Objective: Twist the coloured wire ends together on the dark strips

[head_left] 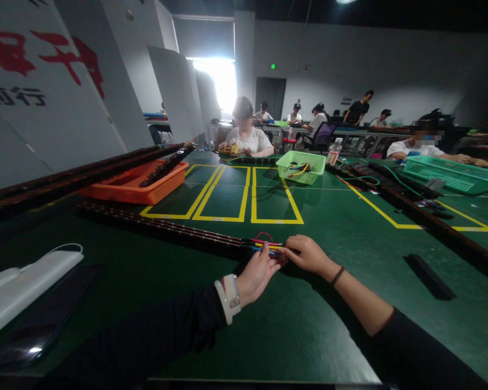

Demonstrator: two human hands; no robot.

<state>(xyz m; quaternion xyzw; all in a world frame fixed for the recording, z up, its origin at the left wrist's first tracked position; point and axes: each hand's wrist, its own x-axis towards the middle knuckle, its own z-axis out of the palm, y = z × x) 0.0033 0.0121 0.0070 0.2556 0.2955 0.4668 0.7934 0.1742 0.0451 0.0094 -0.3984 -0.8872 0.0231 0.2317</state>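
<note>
A long dark strip with light dots along it lies slantwise on the green table, its near end at my hands. Red, yellow and blue wires come out of that end. My left hand, palm up, holds the wires between thumb and fingers. Close against it, my right hand pinches the wire ends from the other side. The exact tips are hidden by the fingers. One thin red wire loops up above the rest.
An orange basket with a dark strip in it stands at the left, a green basket of wires at the back. A white device and a phone lie near left. A black bar lies right. People sit opposite.
</note>
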